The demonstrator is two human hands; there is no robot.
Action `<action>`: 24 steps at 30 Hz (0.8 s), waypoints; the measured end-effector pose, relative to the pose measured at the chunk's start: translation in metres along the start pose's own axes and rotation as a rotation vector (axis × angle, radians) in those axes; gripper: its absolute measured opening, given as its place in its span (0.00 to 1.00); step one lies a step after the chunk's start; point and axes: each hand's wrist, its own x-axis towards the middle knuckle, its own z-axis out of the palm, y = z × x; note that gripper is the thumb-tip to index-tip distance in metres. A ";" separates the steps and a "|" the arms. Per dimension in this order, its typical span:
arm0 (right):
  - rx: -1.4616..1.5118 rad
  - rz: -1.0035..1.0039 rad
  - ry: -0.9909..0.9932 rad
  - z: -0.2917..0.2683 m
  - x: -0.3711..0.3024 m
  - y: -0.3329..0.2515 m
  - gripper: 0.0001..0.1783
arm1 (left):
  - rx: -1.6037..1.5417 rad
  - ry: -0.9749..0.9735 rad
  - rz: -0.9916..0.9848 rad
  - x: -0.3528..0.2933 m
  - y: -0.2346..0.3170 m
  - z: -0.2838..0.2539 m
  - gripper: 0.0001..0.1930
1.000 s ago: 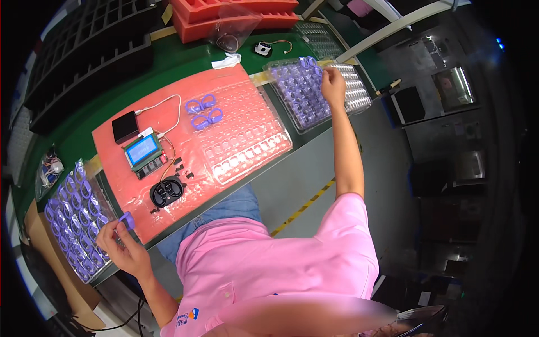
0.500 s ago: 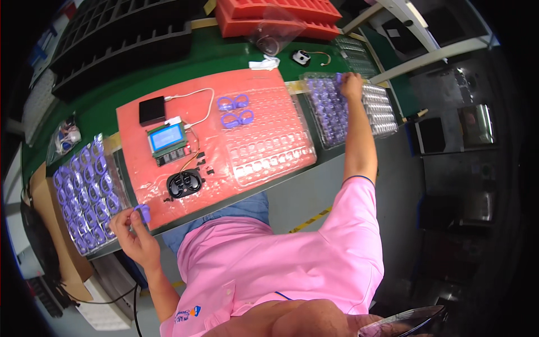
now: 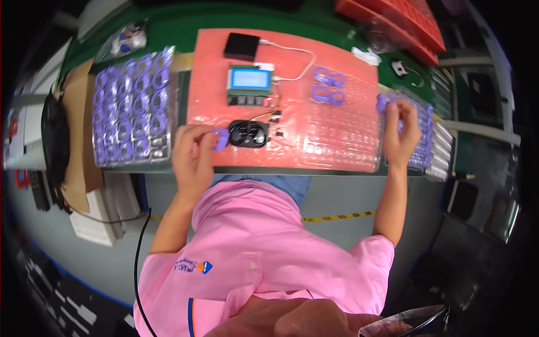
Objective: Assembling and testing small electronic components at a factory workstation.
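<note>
My left hand [image 3: 192, 154] pinches a purple ring-shaped plastic part [image 3: 220, 139] between thumb and fingers. That part is right beside a black oval fixture [image 3: 248, 133] on the pink mat [image 3: 210, 95]. At the right, my right hand [image 3: 403, 132] grips another purple part [image 3: 382, 103] in its fingertips, above the near side of a clear tray of purple parts [image 3: 425, 121]. Two pairs of purple parts [image 3: 328, 87] lie on a clear blister tray [image 3: 339, 137] on the mat. A further clear tray [image 3: 161, 153] at the left holds rows of purple rings, with a few pockets bare.
A small blue-screen circuit board [image 3: 249, 78] and a black box [image 3: 241, 46] sit on the mat, joined by a white cable [image 3: 306, 66]. Red racks [image 3: 393, 28] stand at the back right, a cardboard box [image 3: 78, 135] at the left. Small black pieces lie beside the fixture.
The view has turned. My left hand has moved from the left tray's edge to beside the black fixture. My right hand has drawn back from the right tray with a purple part.
</note>
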 end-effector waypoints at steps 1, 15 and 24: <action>0.089 -0.003 -0.062 0.014 -0.012 -0.019 0.07 | 0.019 0.010 -0.018 -0.001 -0.003 0.003 0.04; 0.192 0.097 -0.527 0.144 -0.091 -0.110 0.09 | -0.061 -0.078 -0.066 0.000 -0.015 0.028 0.04; 0.583 0.099 -0.495 0.114 -0.045 -0.139 0.09 | 0.039 -0.056 -0.122 -0.001 -0.019 0.032 0.07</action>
